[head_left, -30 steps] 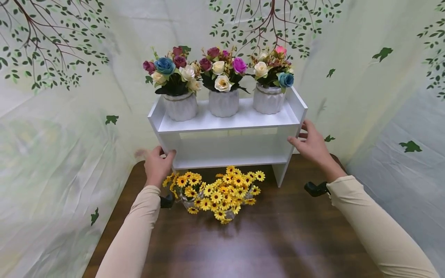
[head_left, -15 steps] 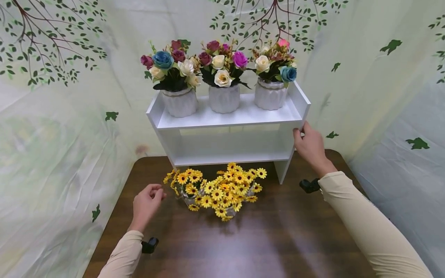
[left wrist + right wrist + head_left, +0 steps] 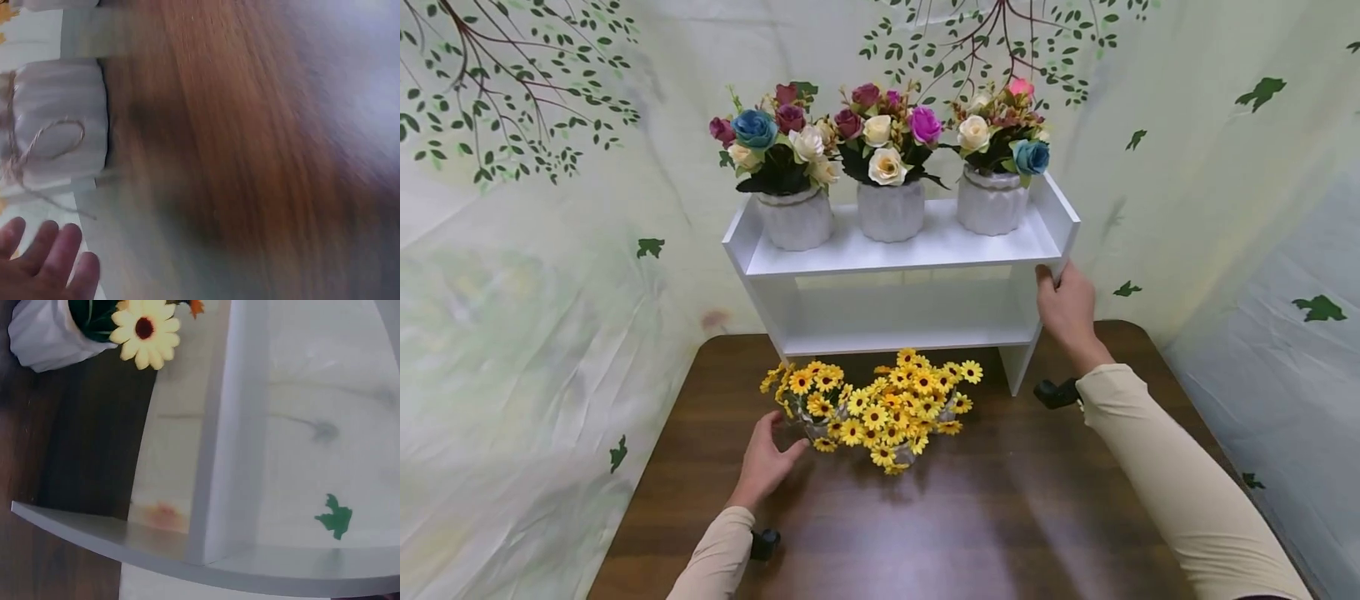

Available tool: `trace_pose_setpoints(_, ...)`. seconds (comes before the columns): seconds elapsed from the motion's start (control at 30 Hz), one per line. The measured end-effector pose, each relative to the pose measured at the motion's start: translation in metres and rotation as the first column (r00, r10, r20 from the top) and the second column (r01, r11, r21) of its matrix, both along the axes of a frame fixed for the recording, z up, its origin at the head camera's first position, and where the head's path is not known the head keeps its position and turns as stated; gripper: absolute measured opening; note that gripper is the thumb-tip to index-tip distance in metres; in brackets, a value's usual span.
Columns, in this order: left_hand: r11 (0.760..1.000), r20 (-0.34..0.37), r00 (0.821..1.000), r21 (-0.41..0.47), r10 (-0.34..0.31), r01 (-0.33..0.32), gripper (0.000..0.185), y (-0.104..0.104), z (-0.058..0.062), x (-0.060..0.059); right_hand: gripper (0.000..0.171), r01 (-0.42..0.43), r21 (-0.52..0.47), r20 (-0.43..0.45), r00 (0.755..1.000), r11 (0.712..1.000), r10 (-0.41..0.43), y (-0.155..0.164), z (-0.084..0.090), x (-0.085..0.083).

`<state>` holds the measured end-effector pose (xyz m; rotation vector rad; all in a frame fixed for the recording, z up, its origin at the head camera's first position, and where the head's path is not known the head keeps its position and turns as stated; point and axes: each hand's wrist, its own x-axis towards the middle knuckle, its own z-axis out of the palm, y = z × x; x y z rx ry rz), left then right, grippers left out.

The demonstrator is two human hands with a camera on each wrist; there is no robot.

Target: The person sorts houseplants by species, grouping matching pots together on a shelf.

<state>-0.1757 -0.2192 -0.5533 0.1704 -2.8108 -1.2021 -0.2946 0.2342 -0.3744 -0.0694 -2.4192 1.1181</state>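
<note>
A white two-level shelf point(image 3: 925, 250) stands at the back of a dark wooden table point(image 3: 1000, 517). On its top sit three white pots of mixed roses point(image 3: 891, 210). In front of it, white pots of yellow daisies point(image 3: 880, 404) stand on the table. My right hand point(image 3: 1063, 304) grips the shelf's right side panel, thumb on the front edge. My left hand point(image 3: 771, 454) lies open on the table, fingers just short of the leftmost daisy pot point(image 3: 811, 427). The left wrist view shows that pot point(image 3: 59, 134) with a twine bow, and my fingertips point(image 3: 44, 262) below it. The right wrist view shows the side panel point(image 3: 234, 425) and a daisy point(image 3: 145, 330).
A pale cloth backdrop point(image 3: 550, 275) printed with branches and leaves closes in the table at the left, back and right. Bare tabletop lies in front of the daisies. The shelf's lower level point(image 3: 910, 337) holds nothing.
My left hand let go of the shelf's left side, came down toward me and now lies open on the table beside the daisy pot. My right hand stays on the right panel.
</note>
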Motion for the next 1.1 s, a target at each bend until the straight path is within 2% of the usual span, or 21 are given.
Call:
trace_pose_setpoints(0.1,0.999,0.005,1.000,-0.032,-0.011,0.011,0.081,0.013,-0.007,-0.008,0.034,0.024,-0.003,-0.032,0.999,1.000,-0.025,-0.002,-0.004,-0.001)
trace_pose_setpoints(0.17,0.999,0.000,1.000,-0.036,0.008,-0.008,0.082,0.022,-0.011,-0.013,0.034,0.046,0.018,-0.052,0.998,0.999,-0.045,-0.002,-0.006,-0.001)
trace_pose_setpoints(0.27,0.998,-0.065,0.996,-0.004,0.060,-0.060,0.080,0.033,-0.016,-0.021,0.034,0.058,0.052,-0.083,0.995,0.997,-0.054,-0.004,-0.006,-0.001)
trace_pose_setpoints(0.43,0.989,-0.164,0.976,0.064,0.141,-0.132,0.073,0.044,-0.020,-0.028,0.032,0.060,0.059,-0.117,0.992,0.996,-0.053,-0.008,-0.008,-0.006)
trace_pose_setpoints(0.6,0.987,-0.210,0.965,0.070,0.157,-0.145,0.069,0.050,-0.026,-0.033,0.030,0.068,0.046,-0.142,0.988,0.997,-0.061,-0.009,-0.011,-0.008)
trace_pose_setpoints(0.7,0.991,-0.197,0.971,0.045,0.134,-0.128,0.070,0.051,-0.029,-0.036,0.029,0.075,0.045,-0.157,0.985,0.996,-0.067,-0.009,-0.012,-0.008)
trace_pose_setpoints(0.9,0.994,-0.135,0.986,0.052,0.103,-0.097,0.068,0.050,-0.036,-0.041,0.028,0.085,0.056,-0.183,0.980,0.995,-0.073,-0.007,-0.014,-0.008)
trace_pose_setpoints(0.97,0.995,-0.133,0.986,0.045,0.096,-0.091,0.070,0.049,-0.037,-0.042,0.028,0.087,0.057,-0.183,0.980,0.995,-0.075,-0.007,-0.013,-0.007)
trace_pose_setpoints(1.1,0.992,-0.130,0.984,0.037,0.121,-0.117,0.071,0.048,-0.035,-0.040,0.029,0.090,0.061,-0.169,0.983,0.994,-0.078,-0.008,-0.013,-0.008)
